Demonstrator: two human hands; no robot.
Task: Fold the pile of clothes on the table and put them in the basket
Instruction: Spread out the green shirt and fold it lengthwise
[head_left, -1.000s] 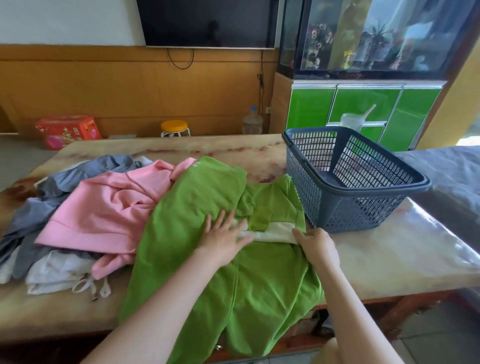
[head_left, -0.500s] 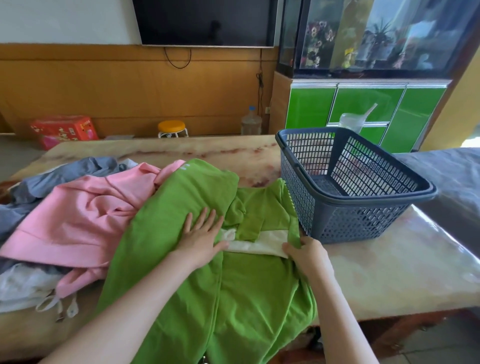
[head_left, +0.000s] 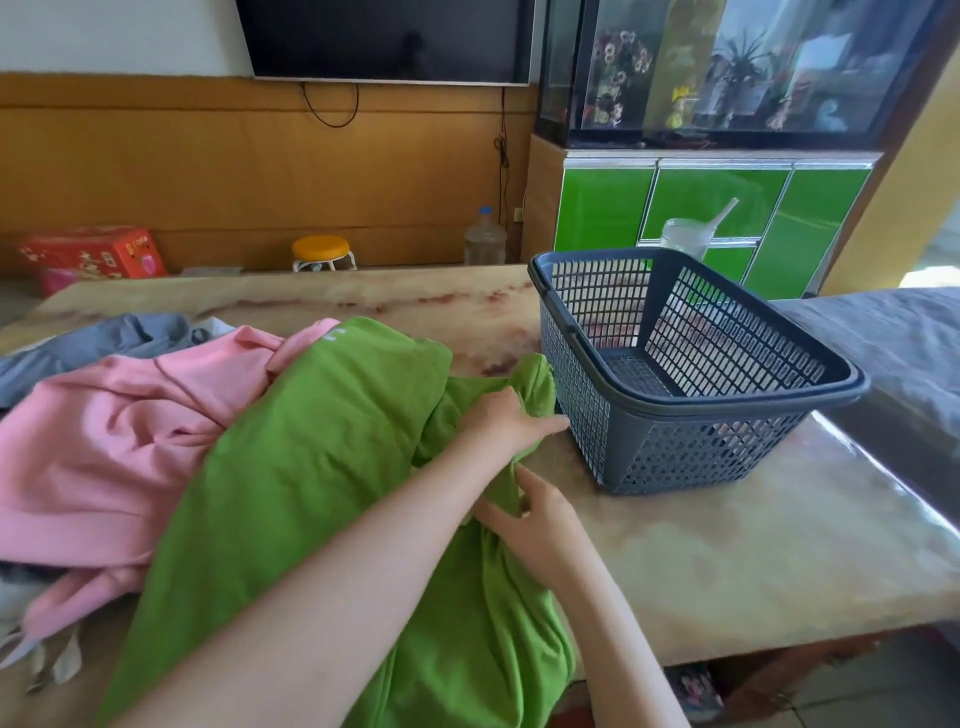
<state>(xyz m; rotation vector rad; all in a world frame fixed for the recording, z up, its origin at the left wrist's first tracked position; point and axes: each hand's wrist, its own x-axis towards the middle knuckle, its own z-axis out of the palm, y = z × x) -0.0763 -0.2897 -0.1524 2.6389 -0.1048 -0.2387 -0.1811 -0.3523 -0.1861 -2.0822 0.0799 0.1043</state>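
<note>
A green garment lies spread over the marble table, its lower part hanging off the near edge. My left hand grips a bunched fold of its upper right part, close to the basket's wall. Just below, my right hand pinches the green cloth at its right edge. A dark blue plastic basket stands to the right with nothing in it. On the left lies a pile with a pink garment, a grey garment and white cloth.
Beyond the table stand a yellow stool, a red box and a water bottle by the wood-panelled wall. A green cabinet carries an aquarium. A grey-covered surface adjoins the table on the right.
My left hand left the flat middle of the green garment, moved right and gripped its bunched upper part by the basket. The white inner strip is covered. My right hand stayed at the right edge.
</note>
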